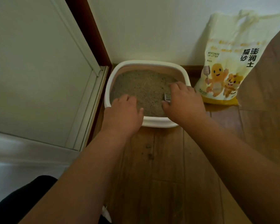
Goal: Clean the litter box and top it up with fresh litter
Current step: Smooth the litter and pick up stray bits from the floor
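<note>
The litter box [148, 63] is a rounded white tray with a thick rolled rim and pinkish-tan inner walls, filled with grey-beige granular litter [142, 88] whose surface looks fairly even; it sits on the wood floor [166, 159] in a corner, its far side against the white wall [152, 26] and its left side by a dark door frame [87, 29] and a pale door [36, 70]. A small white slotted scoop [167, 96] stands in the litter at about 4 o'clock within the box, only its slotted end showing beside the right hand [184, 102]. To the box's 3 o'clock, a pale yellow bag [225, 62] printed "BENTONITE CAT LITTER" with cartoon figures stands upright against the wall, apart from both hands. Both bare forearms reach in from the 6 o'clock edge of the view, backs of the hands up. The left hand [123, 113] lies over the near-left rim at about 7 o'clock of the box, fingers curled down into the litter side and thumb pointing toward 3 o'clock; whether it grips the rim I cannot tell. The right hand is over the near-right part of the box at about 4 o'clock, fingers bent down over the scoop; it seems to touch it, but a firm grasp cannot be told
</note>
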The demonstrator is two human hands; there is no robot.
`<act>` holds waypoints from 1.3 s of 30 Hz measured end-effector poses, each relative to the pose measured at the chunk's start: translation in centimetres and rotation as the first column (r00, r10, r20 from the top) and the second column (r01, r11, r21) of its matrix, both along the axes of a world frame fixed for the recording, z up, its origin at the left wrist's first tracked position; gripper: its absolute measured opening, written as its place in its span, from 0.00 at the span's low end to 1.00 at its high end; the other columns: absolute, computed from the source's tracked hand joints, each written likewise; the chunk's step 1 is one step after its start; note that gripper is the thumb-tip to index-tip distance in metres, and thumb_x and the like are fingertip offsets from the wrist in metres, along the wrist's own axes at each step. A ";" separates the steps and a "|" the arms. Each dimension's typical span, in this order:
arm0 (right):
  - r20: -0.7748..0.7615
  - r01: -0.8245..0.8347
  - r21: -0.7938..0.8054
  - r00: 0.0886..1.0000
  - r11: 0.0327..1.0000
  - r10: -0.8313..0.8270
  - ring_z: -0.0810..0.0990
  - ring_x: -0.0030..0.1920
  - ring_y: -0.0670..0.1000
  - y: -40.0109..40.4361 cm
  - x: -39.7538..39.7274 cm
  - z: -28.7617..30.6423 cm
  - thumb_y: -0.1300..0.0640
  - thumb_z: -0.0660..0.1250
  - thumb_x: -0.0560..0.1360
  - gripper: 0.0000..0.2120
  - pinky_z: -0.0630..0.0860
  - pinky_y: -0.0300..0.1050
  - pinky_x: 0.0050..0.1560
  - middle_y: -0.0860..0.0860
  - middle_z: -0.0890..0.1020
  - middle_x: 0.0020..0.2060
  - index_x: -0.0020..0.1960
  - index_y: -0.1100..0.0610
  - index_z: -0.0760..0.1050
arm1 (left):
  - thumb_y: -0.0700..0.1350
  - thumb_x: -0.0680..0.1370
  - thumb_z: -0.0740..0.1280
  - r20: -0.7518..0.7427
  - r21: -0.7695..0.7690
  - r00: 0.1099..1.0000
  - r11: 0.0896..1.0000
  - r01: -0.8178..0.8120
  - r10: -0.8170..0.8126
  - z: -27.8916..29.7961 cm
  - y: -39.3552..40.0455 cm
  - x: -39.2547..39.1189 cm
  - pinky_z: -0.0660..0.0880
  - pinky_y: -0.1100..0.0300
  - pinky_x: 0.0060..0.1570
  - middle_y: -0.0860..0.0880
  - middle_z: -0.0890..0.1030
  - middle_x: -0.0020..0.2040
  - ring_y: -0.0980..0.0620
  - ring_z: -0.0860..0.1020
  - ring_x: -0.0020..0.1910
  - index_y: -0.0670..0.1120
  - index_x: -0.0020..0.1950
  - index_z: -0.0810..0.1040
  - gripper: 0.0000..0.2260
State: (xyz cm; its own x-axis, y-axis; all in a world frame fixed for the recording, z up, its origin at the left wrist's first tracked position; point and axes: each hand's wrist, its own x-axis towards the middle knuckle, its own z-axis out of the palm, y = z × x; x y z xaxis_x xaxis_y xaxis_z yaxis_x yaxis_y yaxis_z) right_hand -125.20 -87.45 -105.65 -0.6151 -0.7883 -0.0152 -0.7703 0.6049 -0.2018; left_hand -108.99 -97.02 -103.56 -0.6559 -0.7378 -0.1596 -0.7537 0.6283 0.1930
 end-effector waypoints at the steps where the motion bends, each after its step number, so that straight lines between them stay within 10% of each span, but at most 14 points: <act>1: -0.001 -0.009 -0.006 1.000 1.000 0.009 0.72 0.70 0.58 -0.4 0.1 -0.1 0.42 0.65 0.78 0.30 0.72 0.57 0.66 0.54 0.71 0.73 0.75 0.54 0.65 | 0.56 0.83 0.60 -0.036 0.014 0.999 1.000 -0.019 0.020 -0.3 -0.1 -0.2 0.73 0.43 0.63 0.48 0.73 0.70 0.46 0.71 0.68 0.50 0.72 0.72 0.19; 6: 0.022 -0.108 -0.046 0.994 0.993 0.109 0.73 0.68 0.58 -2.0 0.5 -2.4 0.49 0.66 0.78 0.27 0.74 0.55 0.64 0.56 0.72 0.71 0.74 0.56 0.67 | 0.52 0.83 0.62 -0.214 0.250 0.952 0.955 -0.161 0.216 -4.8 -1.2 -1.4 0.73 0.46 0.64 0.50 0.74 0.70 0.48 0.73 0.69 0.51 0.70 0.75 0.16; 11: 0.117 -0.189 -0.087 0.973 0.978 0.198 0.72 0.69 0.57 -2.0 1.7 -6.9 0.53 0.65 0.79 0.24 0.73 0.57 0.67 0.54 0.73 0.70 0.73 0.54 0.69 | 0.51 0.84 0.63 -0.386 0.705 0.650 0.664 -0.250 0.655 -9.6 0.4 -0.9 0.70 0.63 0.51 0.57 0.77 0.60 0.57 0.75 0.60 0.53 0.69 0.76 0.13; 14: 0.191 -0.226 -0.131 0.950 0.965 0.249 0.75 0.63 0.53 -1.4 2.6 -9.8 0.55 0.65 0.79 0.18 0.75 0.49 0.62 0.51 0.77 0.64 0.69 0.53 0.73 | 0.52 0.84 0.64 -0.371 0.837 0.571 0.530 -0.137 0.732 -12.8 1.9 0.1 0.75 0.56 0.61 0.59 0.80 0.60 0.57 0.78 0.61 0.56 0.66 0.78 0.12; 18: 0.335 -0.294 -0.086 0.891 0.952 0.305 0.78 0.48 0.49 -0.1 4.1 -14.2 0.54 0.64 0.80 0.08 0.75 0.44 0.45 0.47 0.77 0.49 0.58 0.52 0.77 | 0.53 0.83 0.64 -0.169 0.973 0.124 0.146 0.180 0.978 -15.5 2.4 1.4 0.77 0.47 0.64 0.52 0.84 0.63 0.50 0.83 0.61 0.51 0.68 0.79 0.15; 21: 0.396 -0.393 0.063 0.854 0.917 0.339 0.79 0.48 0.52 0.7 5.0 -18.3 0.53 0.65 0.79 0.05 0.72 0.45 0.43 0.47 0.75 0.46 0.53 0.52 0.77 | 0.57 0.83 0.61 0.028 0.890 -0.040 -0.007 0.455 0.999 -17.3 2.9 2.8 0.74 0.46 0.66 0.48 0.82 0.66 0.44 0.81 0.65 0.49 0.71 0.77 0.20; 32: 0.447 -0.460 0.291 0.841 0.839 0.305 0.65 0.74 0.59 2.0 7.5 -26.8 0.54 0.64 0.80 0.17 0.68 0.56 0.73 0.50 0.71 0.73 0.68 0.45 0.76 | 0.59 0.82 0.61 0.153 0.805 -0.087 -0.073 0.589 0.984 -19.0 3.9 2.4 0.77 0.48 0.58 0.46 0.79 0.70 0.42 0.79 0.67 0.51 0.74 0.75 0.22; 39: 0.450 -0.360 0.313 0.871 0.879 0.197 0.78 0.58 0.53 2.0 7.0 -27.5 0.56 0.70 0.77 0.14 0.79 0.50 0.60 0.51 0.78 0.60 0.62 0.50 0.77 | 0.57 0.82 0.63 0.102 0.820 -0.056 -0.052 0.570 0.993 -17.7 2.6 0.6 0.75 0.49 0.61 0.47 0.80 0.69 0.42 0.79 0.66 0.51 0.73 0.76 0.21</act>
State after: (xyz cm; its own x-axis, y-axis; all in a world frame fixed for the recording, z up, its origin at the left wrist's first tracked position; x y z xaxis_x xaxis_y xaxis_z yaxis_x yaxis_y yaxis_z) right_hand -118.16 -85.44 -133.19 -0.2470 -0.8071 -0.5363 -0.8216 0.4678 -0.3257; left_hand -108.36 -94.41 -121.25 -0.5151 -0.6295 -0.5818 0.5585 -0.7613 0.3293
